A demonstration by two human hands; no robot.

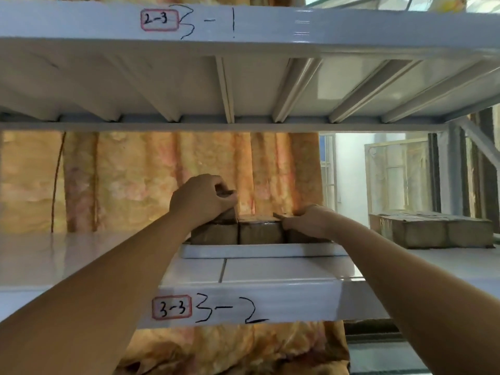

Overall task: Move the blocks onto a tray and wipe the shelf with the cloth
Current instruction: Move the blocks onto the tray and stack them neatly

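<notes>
A white tray (259,251) sits on the white shelf (81,255) marked 3-2, with several brown blocks (259,231) packed in it side by side. My left hand (201,197) is closed on a block (226,214) stacked on the left end of the row, fingers curled over its top. On the right end my right hand (311,221) grips the edge of another block (280,215), pinching its top corner. No cloth is visible.
More brown blocks (430,230) lie in a group on the shelf at the far right. An upper shelf (243,28) marked 3-1 hangs close overhead. An orange curtain (135,180) hangs behind the shelf. A window is at the right.
</notes>
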